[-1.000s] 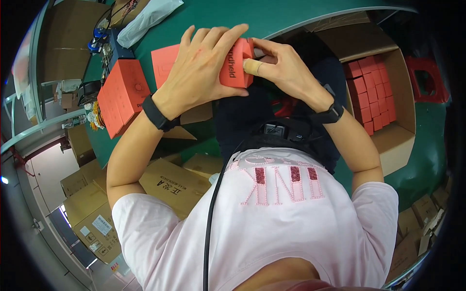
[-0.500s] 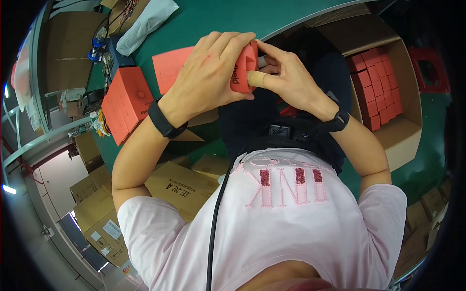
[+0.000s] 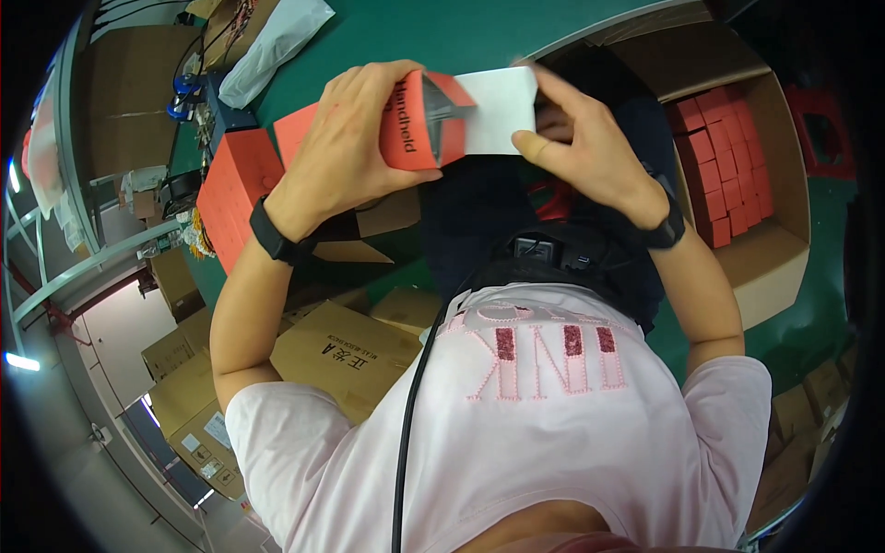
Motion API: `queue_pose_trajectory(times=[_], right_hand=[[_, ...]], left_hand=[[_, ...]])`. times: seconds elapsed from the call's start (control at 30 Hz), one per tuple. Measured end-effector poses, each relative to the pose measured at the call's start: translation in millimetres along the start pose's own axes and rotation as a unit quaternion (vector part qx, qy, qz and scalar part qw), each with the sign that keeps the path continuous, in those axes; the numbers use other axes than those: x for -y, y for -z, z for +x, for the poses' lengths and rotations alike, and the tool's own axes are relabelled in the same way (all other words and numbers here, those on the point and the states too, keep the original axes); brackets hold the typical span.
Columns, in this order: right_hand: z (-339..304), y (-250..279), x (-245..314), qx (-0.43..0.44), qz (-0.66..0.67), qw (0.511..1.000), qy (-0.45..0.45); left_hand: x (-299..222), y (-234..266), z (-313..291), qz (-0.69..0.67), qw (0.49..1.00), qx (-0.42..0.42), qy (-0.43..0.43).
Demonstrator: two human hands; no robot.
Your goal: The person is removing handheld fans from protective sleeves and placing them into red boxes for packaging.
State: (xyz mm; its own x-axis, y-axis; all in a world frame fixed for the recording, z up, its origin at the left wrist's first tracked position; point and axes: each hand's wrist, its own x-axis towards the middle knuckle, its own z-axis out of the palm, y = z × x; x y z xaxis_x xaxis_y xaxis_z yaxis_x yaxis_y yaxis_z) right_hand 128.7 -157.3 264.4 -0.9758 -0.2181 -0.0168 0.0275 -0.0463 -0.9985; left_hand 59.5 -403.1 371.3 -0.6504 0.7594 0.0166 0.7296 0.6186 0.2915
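My left hand [image 3: 355,134] is wrapped round an orange-red carton [image 3: 403,120], held lengthwise above my lap at the table edge. The carton's right end is open, with small side flaps standing out and a dark grey inside. A flat white rectangular piece [image 3: 501,111] sticks out from that end toward the right. My right hand [image 3: 590,152] grips its outer edge, thumb on the near corner; the other fingers are partly behind it and blurred. Whether the white piece is the lid's inner face or an insert, I cannot tell.
Another orange-red box [image 3: 238,189] stands left on the green table [image 3: 406,32], near cables and a white plastic bag [image 3: 277,53]. At right, an open cardboard box [image 3: 761,263] holds several small orange-red boxes [image 3: 724,166]. A red stool [image 3: 820,134] is beyond it. Brown cartons [image 3: 346,355] lie lower left.
The carton's right end has come open and the white piece now shows. My right hand has moved right with it, while my left hand and the carton have shifted left.
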Motion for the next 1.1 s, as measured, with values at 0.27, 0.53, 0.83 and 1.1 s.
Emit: queue_pose_trajectory(times=[0.27, 0.53, 0.83, 1.1], right_hand=[[15, -1, 50, 0.033, -0.402, 0.844, 0.355], [27, -4, 50, 0.15, -0.183, 0.951, 0.201], [79, -9, 42, 0.069, -0.323, 0.904, 0.272], [134, 53, 45, 0.014, -0.399, 0.894, 0.202]], left_hand=[[-3, 14, -2, -0.044, 0.998, -0.05, 0.019], [12, 18, -12, -0.064, 0.994, -0.051, 0.066], [8, 13, 7, -0.08, 0.996, -0.026, 0.02], [69, 13, 1, -0.01, 0.996, -0.044, 0.081]])
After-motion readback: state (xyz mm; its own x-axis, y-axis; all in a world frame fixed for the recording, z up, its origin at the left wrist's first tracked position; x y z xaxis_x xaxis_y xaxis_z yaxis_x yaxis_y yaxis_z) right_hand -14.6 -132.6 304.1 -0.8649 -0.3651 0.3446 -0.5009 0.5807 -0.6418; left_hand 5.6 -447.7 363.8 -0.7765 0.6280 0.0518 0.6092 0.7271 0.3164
